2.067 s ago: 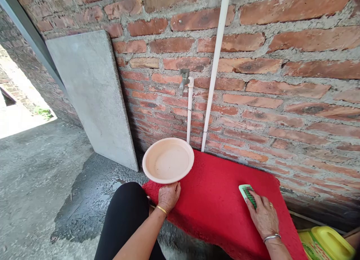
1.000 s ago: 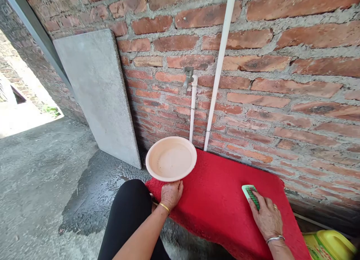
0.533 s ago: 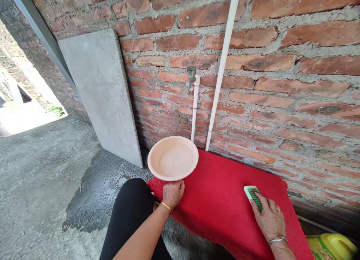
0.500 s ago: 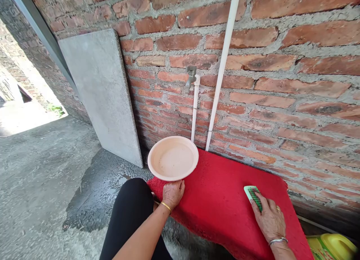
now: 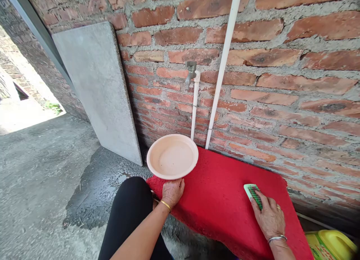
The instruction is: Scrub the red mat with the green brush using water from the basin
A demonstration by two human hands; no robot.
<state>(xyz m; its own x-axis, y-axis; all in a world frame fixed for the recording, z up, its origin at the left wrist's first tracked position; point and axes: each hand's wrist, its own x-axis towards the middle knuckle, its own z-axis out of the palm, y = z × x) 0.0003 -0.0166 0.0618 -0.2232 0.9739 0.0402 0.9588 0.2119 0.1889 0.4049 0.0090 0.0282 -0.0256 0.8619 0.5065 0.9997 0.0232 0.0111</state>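
Note:
A pale pink plastic basin (image 5: 173,159) is tilted toward me over the left end of a red cloth (image 5: 213,200). My left hand (image 5: 172,192) is closed on its near edge, fingers partly hidden beneath it. Some small dark specks lie on the basin's inside. Over on the right, my right hand (image 5: 270,215) is wrapped over a scrubbing brush (image 5: 251,190) with a white-green body and green bristles showing. The brush lies on the red cloth, and the palm hides part of it.
Behind the cloth rises a brick wall (image 5: 270,99) with a tap (image 5: 191,72) and a white pipe (image 5: 225,65). A grey slab (image 5: 97,87) leans at left beside wet floor (image 5: 92,200). A yellow jug (image 5: 332,245) stands at lower right.
The view has shifted very slightly. Both hands keep their holds on the basin and the brush, with hardly any visible movement.

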